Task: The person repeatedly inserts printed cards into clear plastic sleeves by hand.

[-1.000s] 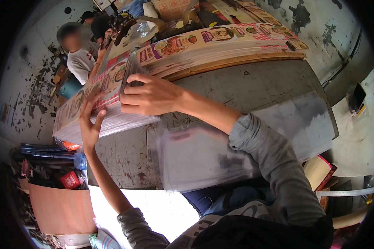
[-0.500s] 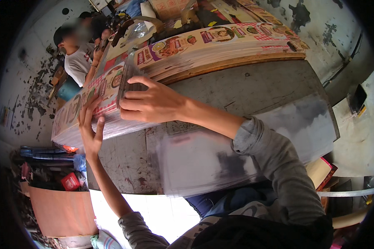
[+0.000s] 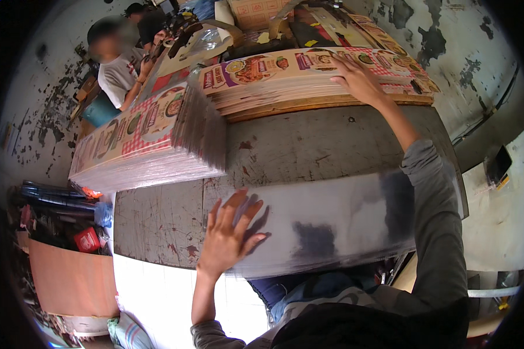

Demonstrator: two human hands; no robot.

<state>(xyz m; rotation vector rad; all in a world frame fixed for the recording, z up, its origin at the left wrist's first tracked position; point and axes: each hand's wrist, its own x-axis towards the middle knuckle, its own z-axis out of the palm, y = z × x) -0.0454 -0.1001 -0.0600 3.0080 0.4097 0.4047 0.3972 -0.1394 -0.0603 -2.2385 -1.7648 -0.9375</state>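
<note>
My left hand lies flat, fingers spread, on the left end of a shiny silver sheet at the near edge of the grey worktable. My right hand reaches far across the table and rests with fingers spread on the top of a thick stack of printed flat cartons on a wooden board. A second thick stack of printed cartons lies at the table's left, touched by neither hand.
A person in a white shirt works at the far left behind the left stack. Brown cardboard and tape rolls sit at the back. Dark tubes and a red box lie on the floor at left, by a brown board.
Both hands have left the left stack. My right hand moved right onto the far stack; my left hand dropped down onto the silver sheet at the near edge.
</note>
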